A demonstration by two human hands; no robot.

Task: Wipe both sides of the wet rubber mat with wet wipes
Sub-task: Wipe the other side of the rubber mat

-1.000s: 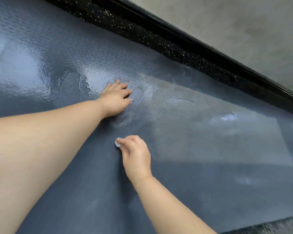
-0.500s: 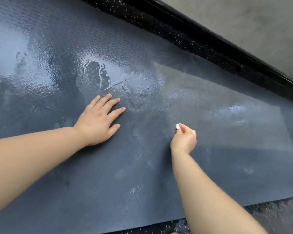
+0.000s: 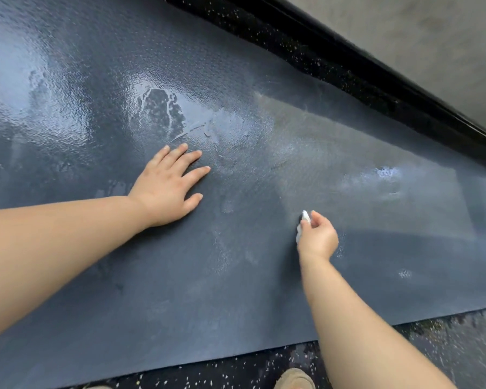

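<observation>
Pinching a crumpled white wipe [image 3: 303,223], the right hand's [image 3: 319,238] fingers [image 3: 317,218] curled round it and, apparently, pressed it against the wet mat [image 3: 236,290]. The left hand [image 3: 164,189] lay flat on the mat, fingers straight and spread. The mat covered a speckled floor [image 3: 230,374] beside a grey wall [image 3: 418,37]; a shoe [image 3: 293,380] showed at its near edge.

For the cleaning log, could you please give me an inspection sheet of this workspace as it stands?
Surface: speckled black floor under the mat.
Job's things: dark rubber mat, wet and shiny at far left; white wipe, bunched.
Clutter: nothing seen.
Hands: left hand flat on mat, fingers spread; right hand pinches wipe.
Cables: nothing seen.
Surroundings: grey wall behind black skirting; shoe at near edge.
</observation>
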